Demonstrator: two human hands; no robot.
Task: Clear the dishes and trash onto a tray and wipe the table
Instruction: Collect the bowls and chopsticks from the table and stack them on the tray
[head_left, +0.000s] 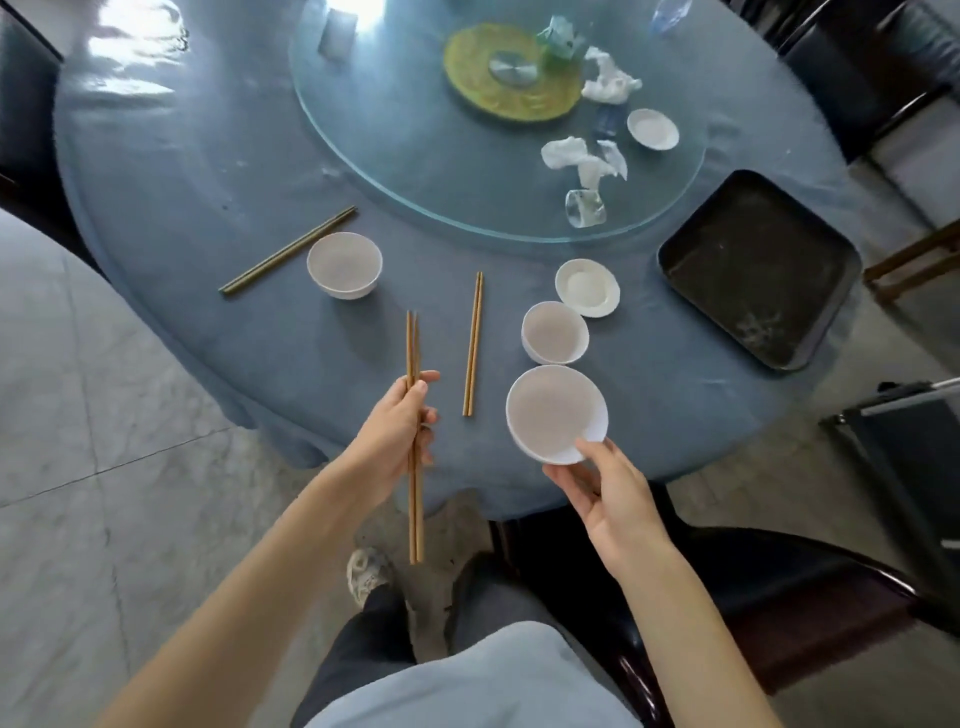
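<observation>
Three pairs of chopsticks are visible: one pair (289, 250) lies diagonal at the left on the blue tablecloth (182, 171), one pair (415, 431) is gripped in the left hand (397, 431) with fingers and thumb curled around it, and one pair (472, 344) lies just right of that hand. Three white bowls are counted: one (344, 264) beside the left pair, one (555, 332) near the middle, and one (557, 413) pinched at its near rim by the right hand (602, 493), thumb inside and fingers under. Two small white saucers follow, one (587, 287) touching the middle bowl, one (652, 129) on the round glass turntable (363, 156). Two crumpled white napkins (584, 158) (610, 80) and a clear cup (585, 208) also lie on the glass. At the right table edge sits the black rectangular tray (758, 270), with rounded corners, nothing in it, well apart from both hands. Between the left bowl and the turntable the cloth is bare and smooth.
</observation>
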